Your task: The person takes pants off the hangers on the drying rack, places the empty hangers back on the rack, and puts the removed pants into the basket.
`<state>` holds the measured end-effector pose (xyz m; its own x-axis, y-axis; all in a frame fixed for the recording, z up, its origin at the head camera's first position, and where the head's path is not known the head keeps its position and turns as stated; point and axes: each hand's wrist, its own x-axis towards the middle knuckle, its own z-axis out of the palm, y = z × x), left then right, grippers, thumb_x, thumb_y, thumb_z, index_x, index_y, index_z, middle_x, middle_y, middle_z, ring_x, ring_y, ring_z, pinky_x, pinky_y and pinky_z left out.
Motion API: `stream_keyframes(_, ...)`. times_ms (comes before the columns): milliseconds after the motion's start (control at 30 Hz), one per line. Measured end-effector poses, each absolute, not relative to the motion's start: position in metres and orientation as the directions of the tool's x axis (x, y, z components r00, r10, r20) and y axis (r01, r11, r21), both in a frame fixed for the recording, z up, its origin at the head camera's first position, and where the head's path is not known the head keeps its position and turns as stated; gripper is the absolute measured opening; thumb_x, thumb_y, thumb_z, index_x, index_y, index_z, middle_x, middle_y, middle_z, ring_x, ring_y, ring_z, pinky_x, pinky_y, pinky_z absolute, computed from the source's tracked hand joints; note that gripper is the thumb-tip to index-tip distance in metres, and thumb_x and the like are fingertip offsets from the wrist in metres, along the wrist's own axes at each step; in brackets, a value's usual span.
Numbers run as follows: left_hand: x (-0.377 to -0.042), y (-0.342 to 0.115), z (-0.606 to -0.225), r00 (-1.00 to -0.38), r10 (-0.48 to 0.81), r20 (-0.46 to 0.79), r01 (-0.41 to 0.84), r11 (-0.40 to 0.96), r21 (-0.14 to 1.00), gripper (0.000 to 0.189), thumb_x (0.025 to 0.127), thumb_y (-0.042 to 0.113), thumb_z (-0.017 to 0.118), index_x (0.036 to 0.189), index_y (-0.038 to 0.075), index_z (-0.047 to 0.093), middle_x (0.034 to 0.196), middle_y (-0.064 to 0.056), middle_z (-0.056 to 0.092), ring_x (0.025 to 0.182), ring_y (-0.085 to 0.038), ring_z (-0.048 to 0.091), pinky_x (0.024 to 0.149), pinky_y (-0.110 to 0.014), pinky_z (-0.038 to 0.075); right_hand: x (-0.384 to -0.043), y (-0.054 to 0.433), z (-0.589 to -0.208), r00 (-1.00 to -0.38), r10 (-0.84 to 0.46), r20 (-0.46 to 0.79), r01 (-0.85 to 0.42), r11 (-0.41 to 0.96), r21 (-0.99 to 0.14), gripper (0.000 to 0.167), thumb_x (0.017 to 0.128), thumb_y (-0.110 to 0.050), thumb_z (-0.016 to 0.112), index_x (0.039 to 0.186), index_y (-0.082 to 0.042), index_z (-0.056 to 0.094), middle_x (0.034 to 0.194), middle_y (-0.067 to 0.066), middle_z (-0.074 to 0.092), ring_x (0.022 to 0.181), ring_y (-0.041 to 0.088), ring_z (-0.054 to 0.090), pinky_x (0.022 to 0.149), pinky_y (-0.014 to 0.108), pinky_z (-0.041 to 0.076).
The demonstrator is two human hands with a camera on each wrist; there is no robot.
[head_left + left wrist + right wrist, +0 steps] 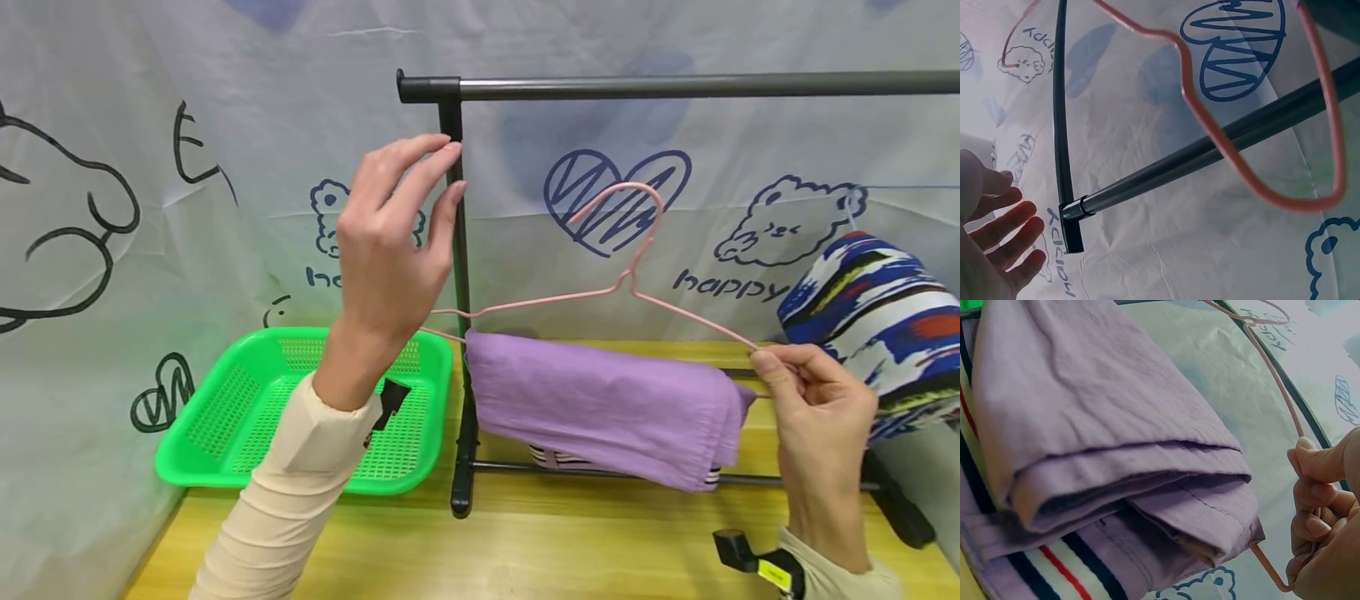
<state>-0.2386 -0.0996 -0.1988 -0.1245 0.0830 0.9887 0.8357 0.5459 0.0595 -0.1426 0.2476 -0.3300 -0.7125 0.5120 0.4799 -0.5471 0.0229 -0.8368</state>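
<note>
A pink wire clothes hanger [628, 277] is held up in front of the rack, its hook on top. Folded purple cloth [600, 404], likely trousers, drapes over its lower bar; the right wrist view shows a white, navy and red side stripe [1063, 570]. My right hand [821, 408] grips the hanger's right corner with thumb and curled fingers. Raised near the rack's left post, my left hand [397, 233] holds nothing, its fingers loosely bent and apart from the hanger. In the left wrist view, the left fingers [1010, 234] spread beside the hanger's left corner [1297, 203].
A black clothes rack [600, 87] stands on the wooden table [525, 550]. At the left is a green basket [202, 475] with a small dark item [390, 404] in it. A multicoloured patterned garment [885, 325] hangs at the right. Drawn-on white sheeting [247, 125] lines the back.
</note>
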Motion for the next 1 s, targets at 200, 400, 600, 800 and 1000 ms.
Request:
stream_keyframes(200, -0.229, -0.099, -0.218, -0.111, 0.062, 0.992, 0.853, 0.519, 0.063, 0.024, 0.092, -0.002, 0.072, 0.115, -0.004, 0.075, 0.115, -0.017, 0.072, 0.109, -0.034, 0.064, 0.106, -0.042, 0.048, -0.143, 0.249, -0.329, -0.72, 0.497, 0.485, -0.535, 0.049, -0.844, 0.017, 0.09, 0.009, 0.072, 0.097, 0.023, 0.065, 0.081, 0.013, 0.067, 0.059, 0.018, 0.039, 0.052, 0.014, 0.036)
stream_keyframes(400, -0.22, -0.1, -0.234, -0.128, 0.059, 0.99, 0.864, 0.497, 0.082, 0.025, 0.09, -0.002, 0.074, 0.115, -0.004, 0.075, 0.115, -0.017, 0.072, 0.108, -0.035, 0.064, 0.104, -0.042, 0.049, -0.144, 0.248, -0.331, -0.727, 0.498, 0.472, -0.531, 0.028, -0.847, 0.019, 0.089, 0.007, 0.074, 0.097, 0.023, 0.066, 0.083, 0.013, 0.068, 0.062, 0.019, 0.041, 0.055, 0.016, 0.039)
stream_keyframes(600, -0.208, -0.1, -0.25, -0.165, 0.029, 0.986, 0.867, 0.48, 0.131, 0.023, 0.092, 0.001, 0.073, 0.115, -0.003, 0.075, 0.115, -0.016, 0.072, 0.108, -0.035, 0.064, 0.099, -0.04, 0.052, -0.143, 0.247, -0.33, -0.73, 0.483, 0.483, -0.519, 0.068, -0.852, 0.019, 0.09, 0.007, 0.072, 0.098, 0.023, 0.066, 0.083, 0.013, 0.066, 0.063, 0.02, 0.04, 0.055, 0.015, 0.037)
stream_keyframes(800, -0.202, -0.099, -0.267, -0.181, -0.001, 0.983, 0.881, 0.444, 0.163, 0.022, 0.094, 0.006, 0.072, 0.113, -0.003, 0.076, 0.113, -0.016, 0.073, 0.105, -0.035, 0.066, 0.095, -0.039, 0.053, -0.143, 0.246, -0.328, -0.727, 0.481, 0.491, -0.522, 0.077, -0.849, 0.018, 0.091, 0.006, 0.071, 0.097, 0.022, 0.066, 0.082, 0.013, 0.066, 0.061, 0.019, 0.037, 0.053, 0.016, 0.034)
stream_keyframes(1000, -0.202, -0.097, -0.289, -0.194, 0.037, 0.98, 0.899, 0.408, 0.162, 0.027, 0.097, 0.017, 0.071, 0.113, -0.005, 0.075, 0.112, -0.017, 0.073, 0.102, -0.035, 0.067, 0.092, -0.038, 0.054, -0.142, 0.246, -0.33, -0.728, 0.489, 0.481, -0.512, 0.079, -0.855, 0.016, 0.091, 0.007, 0.072, 0.097, 0.021, 0.067, 0.082, 0.013, 0.066, 0.06, 0.019, 0.036, 0.052, 0.017, 0.032)
